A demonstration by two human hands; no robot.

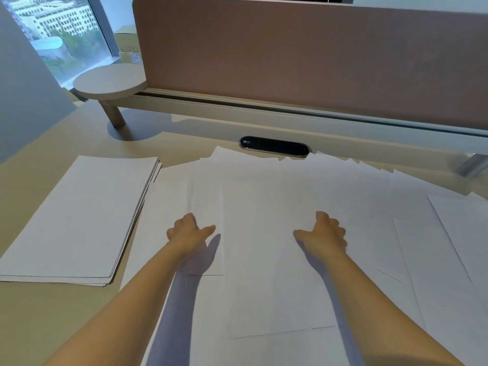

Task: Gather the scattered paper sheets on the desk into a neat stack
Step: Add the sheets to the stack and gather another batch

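A gathered stack of paper (76, 220) is lying at the left of the counter (39, 320), just beside the scattered sheets (264, 194), which are overlapping across the middle and right. The left hand (188, 233) is hovering over or resting on these sheets, fingers loosely curled, grasping nothing. The right hand (326, 233) is mirroring it, thumb pointing inward, fingers loose, grasping nothing.
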